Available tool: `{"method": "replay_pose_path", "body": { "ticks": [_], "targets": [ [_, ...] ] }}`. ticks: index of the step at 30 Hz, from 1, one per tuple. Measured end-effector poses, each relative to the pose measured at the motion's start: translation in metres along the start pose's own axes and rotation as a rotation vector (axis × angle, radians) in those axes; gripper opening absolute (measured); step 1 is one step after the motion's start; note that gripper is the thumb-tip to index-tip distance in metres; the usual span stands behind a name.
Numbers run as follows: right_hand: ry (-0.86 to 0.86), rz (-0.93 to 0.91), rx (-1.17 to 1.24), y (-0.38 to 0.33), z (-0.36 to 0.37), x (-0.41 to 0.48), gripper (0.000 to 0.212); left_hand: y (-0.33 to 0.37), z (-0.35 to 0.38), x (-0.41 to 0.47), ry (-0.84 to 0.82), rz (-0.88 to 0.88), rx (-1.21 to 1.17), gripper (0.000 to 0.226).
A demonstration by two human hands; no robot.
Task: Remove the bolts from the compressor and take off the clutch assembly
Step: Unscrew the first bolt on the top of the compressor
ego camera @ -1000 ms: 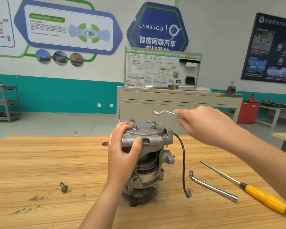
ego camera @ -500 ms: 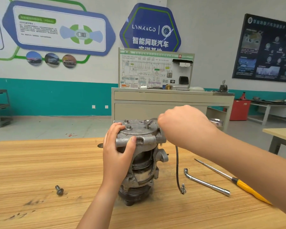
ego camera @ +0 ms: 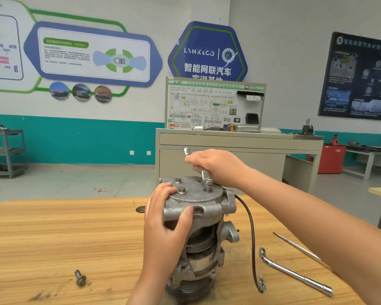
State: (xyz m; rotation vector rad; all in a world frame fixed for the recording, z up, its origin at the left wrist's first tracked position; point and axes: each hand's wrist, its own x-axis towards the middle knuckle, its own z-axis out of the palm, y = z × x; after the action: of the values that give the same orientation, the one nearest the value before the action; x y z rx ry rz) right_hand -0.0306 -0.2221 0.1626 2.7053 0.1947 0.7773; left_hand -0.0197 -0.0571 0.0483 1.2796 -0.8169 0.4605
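Progress looks early: one bolt [ego camera: 80, 277] lies loose on the table [ego camera: 53, 227]; others sit in the top of the compressor [ego camera: 204, 208], upright mid-table. Left hand [ego camera: 165, 227] clasps its housing, right hand [ego camera: 216, 166] grips a wrench [ego camera: 204, 175] socketed on one.

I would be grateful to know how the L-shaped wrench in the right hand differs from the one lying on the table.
The held wrench is gripped by the right hand, its socket end down on a bolt atop the compressor; the table wrench lies flat on the wooden table, untouched. The held wrench is partly hidden by the hand; the table wrench shows its full length. Both are bare silver L-shaped socket wrenches.
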Motion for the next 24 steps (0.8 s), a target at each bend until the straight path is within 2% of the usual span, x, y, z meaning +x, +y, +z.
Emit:
{"method": "replay_pose_path", "body": {
  "ticks": [2, 3, 5, 7, 9, 12, 15, 18, 24],
  "targets": [
    [0.023, -0.059, -0.013, -0.001, -0.003, 0.004, 0.035, 0.000, 0.000, -0.001, -0.008, 0.001, 0.000, 0.037],
    [0.084, -0.017, 0.003, 0.001, -0.005, 0.000, 0.035, 0.001, 0.000, -0.001, -0.014, -0.003, -0.003, 0.036],
    [0.287, 0.201, 0.160, 0.006, -0.020, -0.013, 0.032, 0.001, 0.000, -0.002, -0.022, -0.013, -0.011, 0.036],
    [0.418, 0.385, 0.325, 0.008, -0.043, -0.029, 0.033, 0.001, 0.000, -0.002, -0.031, -0.025, -0.010, 0.037],
    [0.319, 0.437, 0.240, 0.005, -0.063, -0.048, 0.034, 0.002, 0.000, -0.002, -0.037, -0.034, -0.005, 0.037],
    [-0.017, 0.393, -0.110, -0.016, -0.079, -0.079, 0.030, 0.004, 0.000, -0.003, -0.038, -0.039, -0.003, 0.038],
    [-0.179, 0.366, -0.169, -0.036, -0.085, -0.094, 0.027, 0.005, -0.001, -0.003, -0.042, -0.044, -0.004, 0.038],
    [-0.242, 0.360, -0.181, -0.047, -0.081, -0.091, 0.031, 0.005, -0.001, -0.002, -0.044, -0.038, 0.003, 0.038],
    [-0.316, 0.298, -0.432, -0.061, -0.086, -0.075, 0.029, 0.006, -0.001, -0.003, -0.037, -0.038, -0.001, 0.034]
  ]
}}
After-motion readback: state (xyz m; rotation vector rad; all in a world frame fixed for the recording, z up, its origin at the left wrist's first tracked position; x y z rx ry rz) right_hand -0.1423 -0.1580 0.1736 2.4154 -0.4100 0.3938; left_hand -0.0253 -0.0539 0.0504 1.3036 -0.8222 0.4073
